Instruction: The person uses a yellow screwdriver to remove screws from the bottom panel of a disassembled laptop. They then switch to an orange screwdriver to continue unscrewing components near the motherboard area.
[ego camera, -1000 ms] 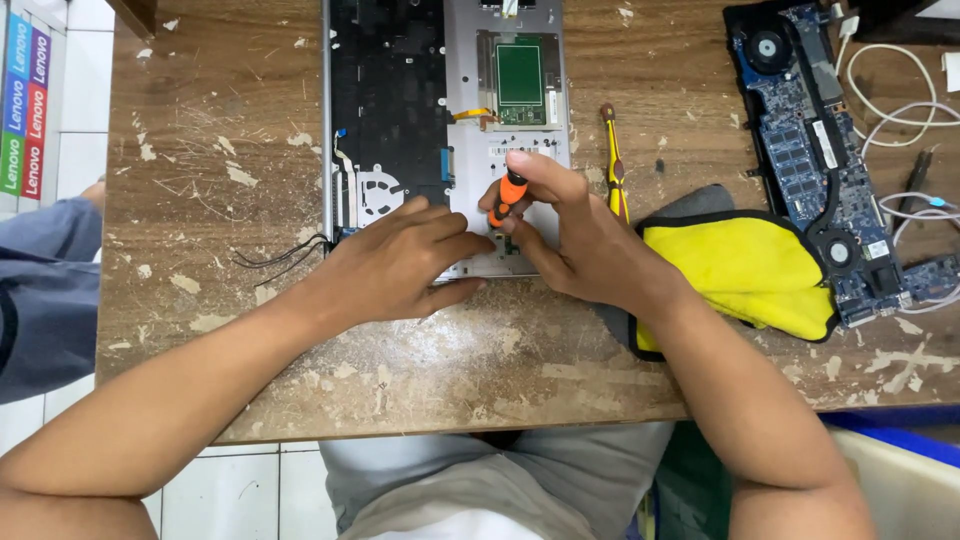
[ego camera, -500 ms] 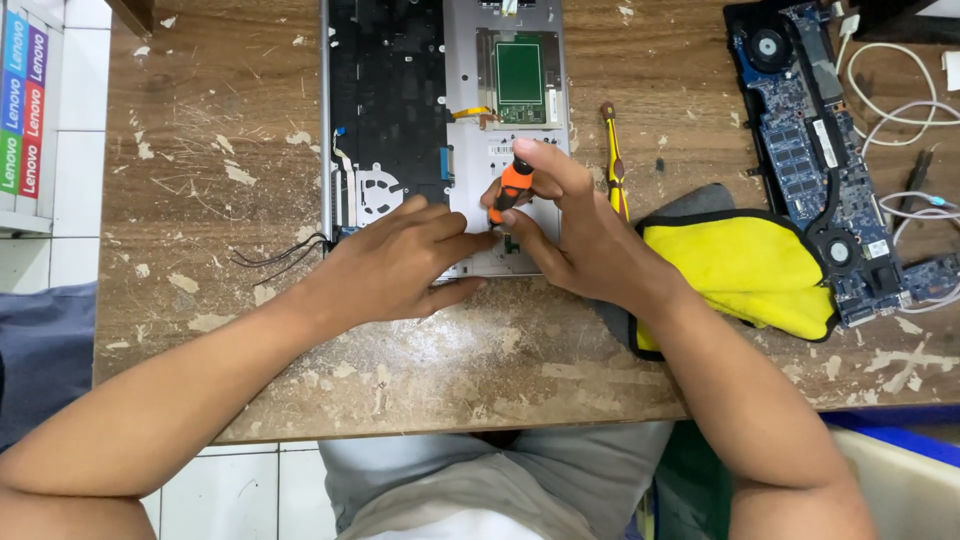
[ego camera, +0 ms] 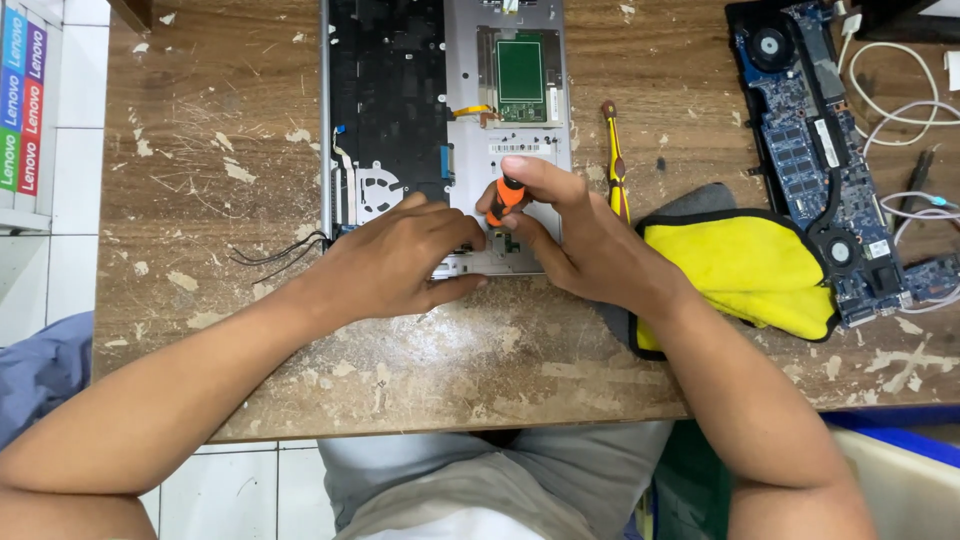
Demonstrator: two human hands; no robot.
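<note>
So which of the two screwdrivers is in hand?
The orange-handled screwdriver, gripped by the right hand over the open laptop case; the yellow-handled one lies untouched on the table.

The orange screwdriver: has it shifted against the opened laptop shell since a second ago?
No. The orange screwdriver stays over the same spot below the green board, gripped by the right hand.

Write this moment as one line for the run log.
right hand: holds orange screwdriver | left hand: rests on opened laptop case

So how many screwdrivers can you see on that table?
2. An orange-handled screwdriver in the right hand, over the opened laptop case; a yellow-handled screwdriver lying just right of the case. Others may be hidden.
</note>
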